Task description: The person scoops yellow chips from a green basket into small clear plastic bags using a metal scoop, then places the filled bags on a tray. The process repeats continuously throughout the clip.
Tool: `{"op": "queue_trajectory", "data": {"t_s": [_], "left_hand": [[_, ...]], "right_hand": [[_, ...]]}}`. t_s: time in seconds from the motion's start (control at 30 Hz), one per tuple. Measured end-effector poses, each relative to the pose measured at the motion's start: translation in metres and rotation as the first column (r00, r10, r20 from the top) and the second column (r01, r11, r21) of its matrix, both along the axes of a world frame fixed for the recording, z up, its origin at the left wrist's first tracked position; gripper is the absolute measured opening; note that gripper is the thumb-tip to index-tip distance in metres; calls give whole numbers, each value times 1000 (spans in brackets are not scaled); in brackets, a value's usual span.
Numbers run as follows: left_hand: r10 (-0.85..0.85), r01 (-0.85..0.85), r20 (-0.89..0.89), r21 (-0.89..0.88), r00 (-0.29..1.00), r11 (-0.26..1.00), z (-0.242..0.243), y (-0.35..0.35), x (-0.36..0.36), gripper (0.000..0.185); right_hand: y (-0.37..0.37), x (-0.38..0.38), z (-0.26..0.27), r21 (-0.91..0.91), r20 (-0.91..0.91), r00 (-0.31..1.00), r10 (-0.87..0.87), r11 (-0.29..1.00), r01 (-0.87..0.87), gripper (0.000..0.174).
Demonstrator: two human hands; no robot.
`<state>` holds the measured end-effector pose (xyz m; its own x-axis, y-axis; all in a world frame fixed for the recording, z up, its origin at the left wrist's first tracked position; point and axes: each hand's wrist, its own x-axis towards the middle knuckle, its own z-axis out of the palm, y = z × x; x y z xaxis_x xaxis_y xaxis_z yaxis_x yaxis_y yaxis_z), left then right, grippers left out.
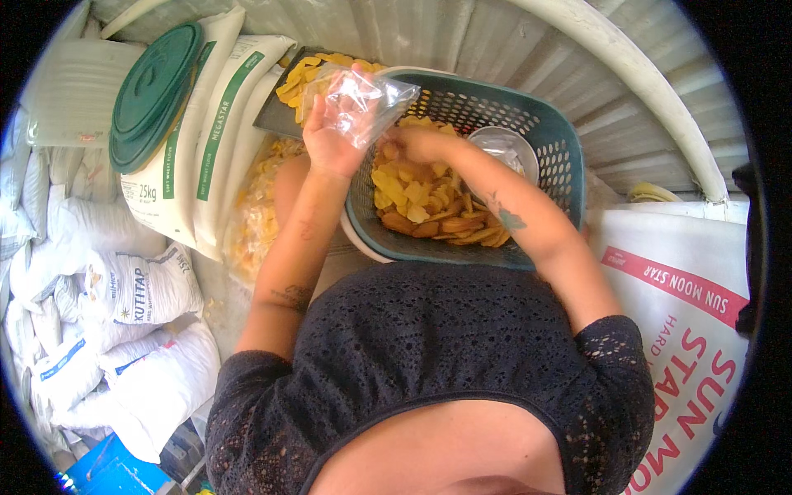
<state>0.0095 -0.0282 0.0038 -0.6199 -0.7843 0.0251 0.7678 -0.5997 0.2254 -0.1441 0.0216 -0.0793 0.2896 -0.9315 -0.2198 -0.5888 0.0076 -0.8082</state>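
Note:
My left hand is raised palm up at the basket's left rim, holding a clear plastic bag that lies across its fingers. No contents can be made out in the bag. Inside the green perforated plastic basket, my right hand is down at the yellow flower-shaped biscuits; it is blurred, and its fingertips are partly hidden. Browner, flat biscuits lie on the side of the basket nearer me. A round metal bowl sits in the basket, partly behind my right forearm.
A dark tray of yellow biscuits stands beyond my left hand. A large clear bag of biscuits lies beside my left forearm. Flour sacks with a green lid stand left, white sacks nearer me, another sack right. Corrugated metal walls the back.

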Motion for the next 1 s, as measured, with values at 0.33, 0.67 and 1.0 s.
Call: {"op": "queue_trajectory", "data": {"t_s": [0.33, 0.67, 1.0], "left_hand": [[0, 0, 0, -11, 1000, 1000, 1, 0, -1, 60], [4, -4, -2, -1, 1000, 1000, -2, -2, -1, 60], [55, -55, 48, -10, 997, 998, 1, 2, -1, 51]], "right_hand": [[18, 28, -46, -212, 10, 998, 68, 975, -64, 32], [39, 42, -46, -353, -177, 983, 44, 930, -105, 49], [52, 50, -46, -411, -457, 889, 26, 880, -237, 36]]}}
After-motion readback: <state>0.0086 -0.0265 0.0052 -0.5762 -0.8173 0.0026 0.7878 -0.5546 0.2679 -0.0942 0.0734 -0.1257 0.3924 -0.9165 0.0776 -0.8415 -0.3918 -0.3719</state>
